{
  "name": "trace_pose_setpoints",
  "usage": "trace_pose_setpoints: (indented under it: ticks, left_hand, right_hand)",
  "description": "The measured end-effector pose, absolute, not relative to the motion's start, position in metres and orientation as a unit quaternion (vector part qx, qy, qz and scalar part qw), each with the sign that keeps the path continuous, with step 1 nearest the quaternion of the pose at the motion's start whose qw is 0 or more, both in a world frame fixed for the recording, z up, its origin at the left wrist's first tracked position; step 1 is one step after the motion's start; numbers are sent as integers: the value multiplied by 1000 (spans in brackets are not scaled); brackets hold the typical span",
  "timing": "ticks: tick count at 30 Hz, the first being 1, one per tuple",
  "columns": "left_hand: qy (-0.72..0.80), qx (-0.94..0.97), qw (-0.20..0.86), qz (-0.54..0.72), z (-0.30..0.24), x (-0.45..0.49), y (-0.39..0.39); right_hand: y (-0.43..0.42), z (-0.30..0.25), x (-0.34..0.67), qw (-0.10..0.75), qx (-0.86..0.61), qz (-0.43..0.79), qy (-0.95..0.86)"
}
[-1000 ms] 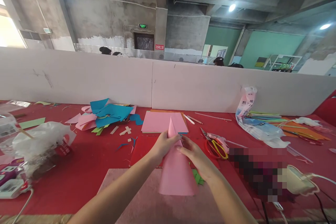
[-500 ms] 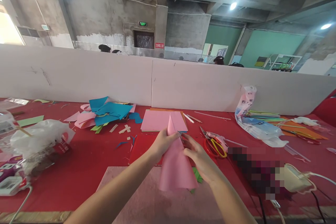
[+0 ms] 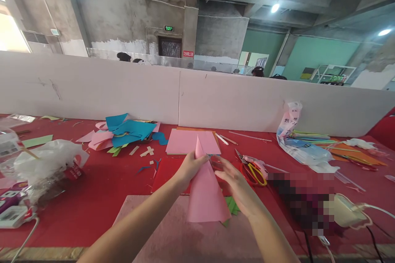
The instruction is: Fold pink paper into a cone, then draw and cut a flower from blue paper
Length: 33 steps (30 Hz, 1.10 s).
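A sheet of pink paper rolled into a pointed cone [image 3: 207,201] is held over the middle of the table, tip away from me and wide end toward me. My left hand [image 3: 191,168] is closed around its upper part, thumb on top. Beside the cone's right edge is my right hand [image 3: 231,178], its fingers apart and slightly curled; nothing shows in it. Just beyond lies a stack of coloured paper [image 3: 179,141] with pink on top. Green paper pieces [image 3: 233,205] lie under the right side of the cone.
Scissors with yellow handles [image 3: 254,172] and a pink glue gun [image 3: 257,162] lie to the right. Blue and pink paper scraps [image 3: 132,129] are piled at the left. Plastic bags [image 3: 46,160] stand farther left. A white partition [image 3: 138,90] runs along the back.
My right hand has drawn slightly away from the cone and its fingers have straightened. The cone's tip has shifted a little to the left, still in my left hand.
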<state>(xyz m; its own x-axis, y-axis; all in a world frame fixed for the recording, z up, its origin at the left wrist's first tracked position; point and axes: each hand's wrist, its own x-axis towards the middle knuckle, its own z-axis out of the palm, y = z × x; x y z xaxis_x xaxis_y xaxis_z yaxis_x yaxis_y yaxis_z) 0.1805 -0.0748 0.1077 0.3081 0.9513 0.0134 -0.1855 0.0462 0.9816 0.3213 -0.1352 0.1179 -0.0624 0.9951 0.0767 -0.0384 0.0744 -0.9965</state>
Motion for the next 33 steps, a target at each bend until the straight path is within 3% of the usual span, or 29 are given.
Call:
trace_pose_setpoints:
  ticks: [4,6,9,13,17,21,25,28,33]
  left_hand:
    - [432,469,604,479,100,181,-64]
    - [460,428,592,505,92,183,-58]
    - [463,385,587,540,76,183,-51]
    - [398,311,620,601,50,175,-45]
    - [333,224,648,648,36,165,-41]
    - [258,208,626,705,37,157,-37]
    - [294,207,581,730,37,153,-36]
    - [314,238,554,733,38,154,-40]
    - [306,317,532,723,47,162,-52]
  right_hand:
    - [-131,102,317,539,-521,192,-633]
    - [-130,94,309,497,-528,48,-686]
    - [-129,85,298,426,-523,-46,-737]
    - [-131,79,290,456,-515,-63,-724]
    - [-147,72,274,538,-515,24,-667]
    - [-159,57,243,505,-488,138,-698]
    - [-152,48,223,494,-484,178,-700]
    - [-141,48,223,465,-519,113,-708]
    - [-130,53,229,345,-603,-42,-718]
